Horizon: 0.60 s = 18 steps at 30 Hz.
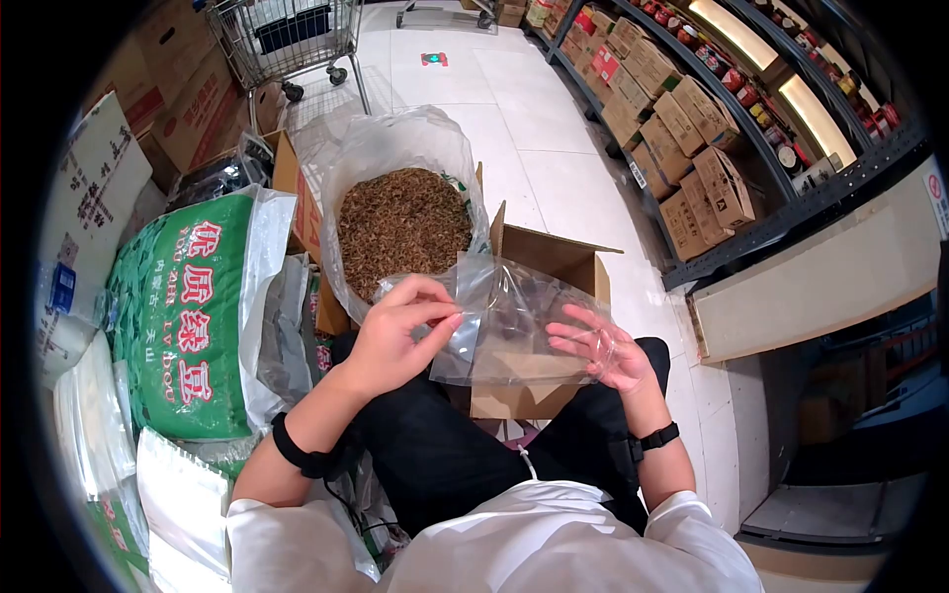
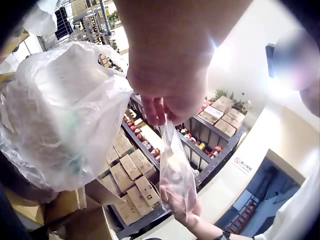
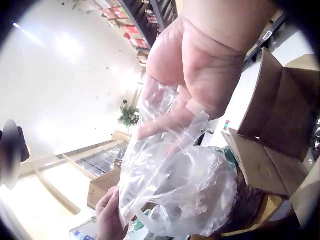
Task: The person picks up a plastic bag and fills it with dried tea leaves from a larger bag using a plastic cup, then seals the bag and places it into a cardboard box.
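Observation:
A clear flat plastic bag (image 1: 514,341) stretches between the two hands, above an open cardboard box (image 1: 554,267). My left hand (image 1: 395,336) pinches one side of the bag between thumb and fingers. On the other side, my right hand (image 1: 611,354) has its fingers extended and spread, with the plastic over them. In the right wrist view those fingers (image 3: 165,125) show through the film of the bag. Beyond the left hand stands a large translucent bag (image 1: 371,138), its top open, full of brown dried bits (image 1: 405,222).
Left of the lap lies a green and white printed sack (image 1: 183,316), beside stacked clear plastic packaging (image 1: 178,494). A shopping cart (image 1: 287,40) stands at the back left. Shelves with cardboard cartons (image 1: 682,128) and jars run along the right.

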Tool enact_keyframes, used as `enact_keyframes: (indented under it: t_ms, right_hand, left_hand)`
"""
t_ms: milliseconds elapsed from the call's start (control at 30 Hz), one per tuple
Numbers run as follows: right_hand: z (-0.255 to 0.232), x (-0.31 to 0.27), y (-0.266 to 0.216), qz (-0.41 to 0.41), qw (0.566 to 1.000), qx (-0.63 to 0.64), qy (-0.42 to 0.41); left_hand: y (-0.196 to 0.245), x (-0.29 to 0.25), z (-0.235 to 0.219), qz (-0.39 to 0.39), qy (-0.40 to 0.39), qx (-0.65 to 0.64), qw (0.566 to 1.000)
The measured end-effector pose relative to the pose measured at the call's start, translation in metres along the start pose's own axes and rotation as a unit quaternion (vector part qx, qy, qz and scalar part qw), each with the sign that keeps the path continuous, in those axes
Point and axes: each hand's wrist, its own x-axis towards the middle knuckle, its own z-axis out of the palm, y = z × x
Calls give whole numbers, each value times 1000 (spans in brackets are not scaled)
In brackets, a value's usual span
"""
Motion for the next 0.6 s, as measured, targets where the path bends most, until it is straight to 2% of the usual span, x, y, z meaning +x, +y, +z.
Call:
enact_keyframes:
  t_ms: [67, 133, 233, 333, 367, 433, 467, 600]
  right_hand:
    - [-2, 0, 1, -2, 1000, 8, -7]
    - [-3, -2, 1, -2, 997, 73, -31]
    - [-4, -2, 2, 4, 991, 124, -57]
    - [-6, -2, 2, 9, 987, 138, -77]
    - [-5, -2, 2, 9, 987, 138, -77]
    - [-3, -2, 1, 9, 997, 67, -26]
    - [-3, -2, 2, 8, 997, 67, -26]
    - [-4, -1, 8, 19, 998, 54, -23]
  left_hand:
    - [-1, -1, 2, 3, 2, 4, 1000]
    - [1, 0, 1, 7, 3, 8, 1000]
    - [8, 1, -2, 43, -26, 33, 998]
    - [12, 0, 0, 61, -27, -50, 997]
    - [15, 0, 0, 61, -27, -50, 996]
    - [18, 1, 0, 61, 24, -39, 997]
    - [16, 0, 2, 52, 50, -24, 997]
    - [10, -3, 6, 13, 55, -16, 998]
